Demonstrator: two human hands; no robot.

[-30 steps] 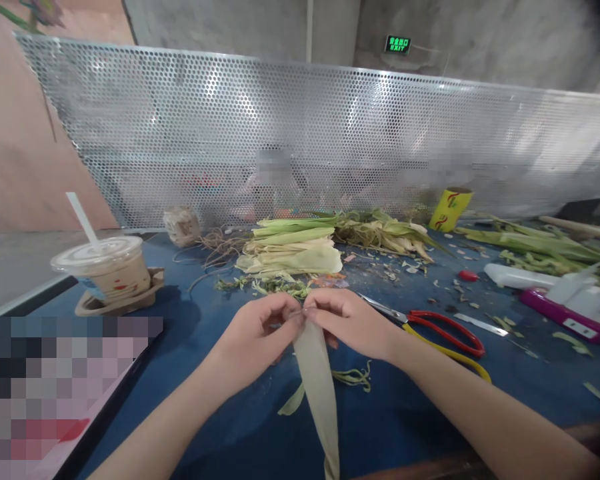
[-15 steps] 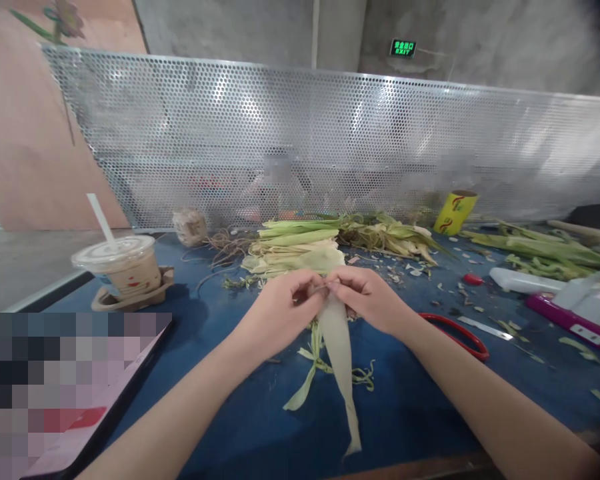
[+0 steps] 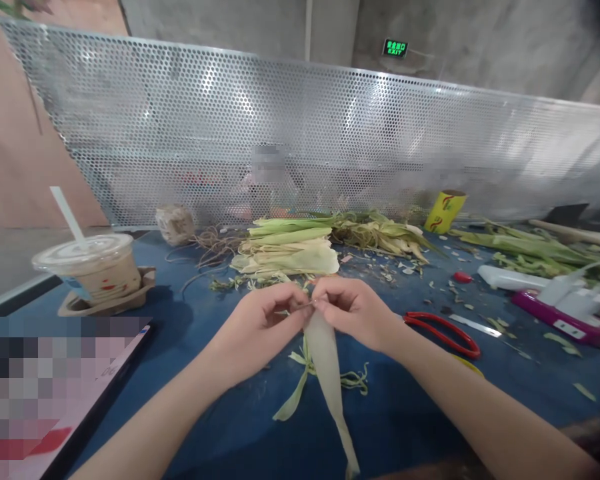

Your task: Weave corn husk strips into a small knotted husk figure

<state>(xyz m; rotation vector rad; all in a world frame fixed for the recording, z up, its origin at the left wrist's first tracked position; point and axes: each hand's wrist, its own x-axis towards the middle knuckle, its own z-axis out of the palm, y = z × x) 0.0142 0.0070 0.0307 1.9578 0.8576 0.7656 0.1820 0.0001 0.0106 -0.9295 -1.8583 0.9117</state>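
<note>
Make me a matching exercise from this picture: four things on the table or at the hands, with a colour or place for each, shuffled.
1. Husk
2. Cup
3. Power strip
4. Tube

A. Mostly yellow
B. In a cardboard holder
C. Far end between the left hand and right hand
D. Purple

Pairs: 1-C, 2-B, 3-D, 4-A

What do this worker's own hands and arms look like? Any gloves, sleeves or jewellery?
Both are bare: the left hand and right hand wear no gloves. No sleeve covers the visible left forearm or right forearm, and no watch or bracelet shows. No ring shows, though parts of the hands are hidden.
</note>
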